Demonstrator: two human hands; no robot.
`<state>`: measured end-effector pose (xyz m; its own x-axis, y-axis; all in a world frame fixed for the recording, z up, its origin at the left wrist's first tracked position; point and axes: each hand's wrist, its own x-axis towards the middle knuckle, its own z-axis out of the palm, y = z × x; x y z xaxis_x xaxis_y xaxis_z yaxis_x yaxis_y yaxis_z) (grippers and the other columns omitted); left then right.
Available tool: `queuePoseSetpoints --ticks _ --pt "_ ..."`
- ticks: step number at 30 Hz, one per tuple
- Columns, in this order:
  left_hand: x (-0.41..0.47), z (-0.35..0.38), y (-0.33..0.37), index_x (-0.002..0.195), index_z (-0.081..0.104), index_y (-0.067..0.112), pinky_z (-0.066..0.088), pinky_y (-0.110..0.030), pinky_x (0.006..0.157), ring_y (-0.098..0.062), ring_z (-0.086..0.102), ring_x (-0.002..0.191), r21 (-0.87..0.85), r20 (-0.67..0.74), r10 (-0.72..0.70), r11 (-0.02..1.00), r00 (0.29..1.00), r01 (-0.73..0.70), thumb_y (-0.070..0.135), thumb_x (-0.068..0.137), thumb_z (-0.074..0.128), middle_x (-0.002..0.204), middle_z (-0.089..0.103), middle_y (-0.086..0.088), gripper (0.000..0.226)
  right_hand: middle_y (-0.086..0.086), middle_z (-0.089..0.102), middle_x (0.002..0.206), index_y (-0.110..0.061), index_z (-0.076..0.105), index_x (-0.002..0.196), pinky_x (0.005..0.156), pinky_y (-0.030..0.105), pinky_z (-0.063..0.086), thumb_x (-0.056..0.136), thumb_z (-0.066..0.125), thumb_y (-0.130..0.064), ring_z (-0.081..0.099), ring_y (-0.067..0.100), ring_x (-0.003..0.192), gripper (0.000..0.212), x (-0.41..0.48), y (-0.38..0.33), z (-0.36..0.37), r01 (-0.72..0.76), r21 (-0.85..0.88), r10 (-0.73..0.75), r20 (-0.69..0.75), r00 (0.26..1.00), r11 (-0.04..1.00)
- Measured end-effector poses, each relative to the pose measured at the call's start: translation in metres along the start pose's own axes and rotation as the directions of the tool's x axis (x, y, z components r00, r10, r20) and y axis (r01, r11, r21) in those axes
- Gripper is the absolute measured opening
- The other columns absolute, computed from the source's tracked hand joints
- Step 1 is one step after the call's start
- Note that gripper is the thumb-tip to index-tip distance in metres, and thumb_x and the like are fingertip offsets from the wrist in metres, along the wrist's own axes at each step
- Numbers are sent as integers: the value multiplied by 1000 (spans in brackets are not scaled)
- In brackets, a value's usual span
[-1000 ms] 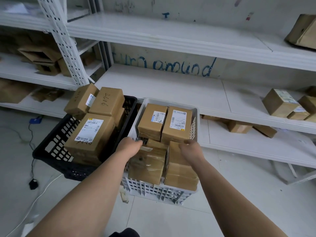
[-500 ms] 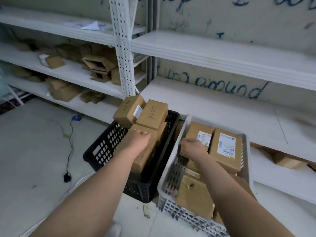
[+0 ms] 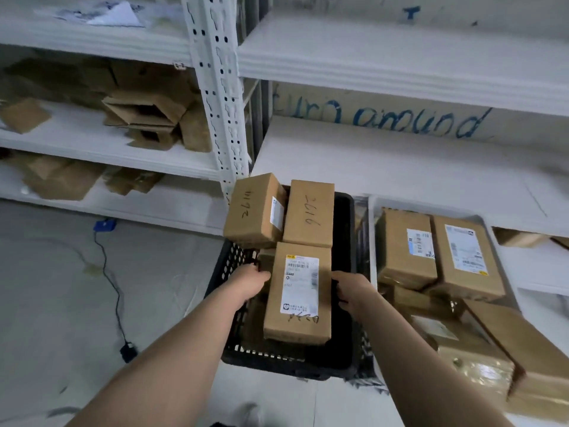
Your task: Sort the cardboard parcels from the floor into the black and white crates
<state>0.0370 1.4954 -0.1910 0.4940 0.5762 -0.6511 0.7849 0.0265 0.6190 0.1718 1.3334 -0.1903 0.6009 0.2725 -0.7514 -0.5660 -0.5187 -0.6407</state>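
Parcel (image 3: pixel 298 298) brown, white label, between hands in black crate (image 3: pixel 343 229).

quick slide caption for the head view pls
Both hands, left and right, grip the sides of the black crate full of parcels, beside the white crate.

Dim, even light; edges perhaps motion-blurred.

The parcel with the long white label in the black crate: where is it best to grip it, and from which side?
Grip the labelled parcel by its two long side faces, coming from above. It lies flat on top, label up, and the left hand and right hand already flank it.
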Motion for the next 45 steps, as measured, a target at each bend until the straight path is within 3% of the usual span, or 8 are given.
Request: queuePoseSetpoints --ticks 4,8,17,24,27,33,38,45 --pt "10 8 -2 134 54 17 48 -38 97 -21 55 112 -2 139 -13 1000 990 13 31 100 49 129 59 -4 37 9 69 88 -6 65 90 70 33 50 94 55 -13 64 23 80 14 3 14 9 -57 34 57 10 998 998" --pt "11 15 -2 137 50 15 52 -39 91 -23 54 106 -26 184 -24 999 983 29 27 101 49 133 55 -7 38 13 71 97 -4 66 96 91 48 54 95 57 -18 67 31 94 17 8 22 10 -91 37 91 -1 996 995" --pt "18 15 -6 134 54 16 44 -37 96 -22 56 116 -7 218 6 1000 976 -4 39 98 51 131 60 -3 43 12 71 103 -10 65 95 100 47 49 93 57 -22 66 31 101 14 13 29 6 -116 22 116 -4 993 993" --pt "24 -12 -15 126 42 24 53 -42 82 -27 65 96 -267 271 -60 954 961 135 44 88 65 110 67 -9 48 10 65 81 -7 63 87 77 34 46 94 57 -18 58 22 74 14 11 31 22 -152 -20 153 100 983 988" --pt "26 -26 -30 133 37 24 51 -44 88 -27 63 98 -298 216 -51 947 975 116 38 89 67 112 66 -9 55 7 68 86 -7 64 95 76 34 44 95 56 -18 61 20 77 13 10 29 40 -124 -10 124 133 983 992" --pt "27 -53 -53 142 25 23 48 -43 93 -22 61 101 -178 60 7 984 998 4 32 94 61 115 60 -1 60 -1 68 102 -17 67 108 89 37 38 99 44 -19 57 17 97 25 8 17 76 -39 -83 57 232 971 996" --pt "33 -58 -61 126 51 15 49 -42 96 -23 62 106 53 31 45 998 998 -47 27 93 61 123 64 -4 37 2 63 121 -14 63 122 94 38 39 98 38 -12 56 19 109 35 8 19 91 -26 -292 90 209 974 956" --pt "42 -54 -62 119 55 15 51 -41 93 -23 62 106 330 4 106 938 994 -101 29 88 66 119 64 -2 36 5 64 108 -5 63 119 85 37 36 96 32 -2 57 19 100 39 19 31 99 -82 -237 136 223 965 968"
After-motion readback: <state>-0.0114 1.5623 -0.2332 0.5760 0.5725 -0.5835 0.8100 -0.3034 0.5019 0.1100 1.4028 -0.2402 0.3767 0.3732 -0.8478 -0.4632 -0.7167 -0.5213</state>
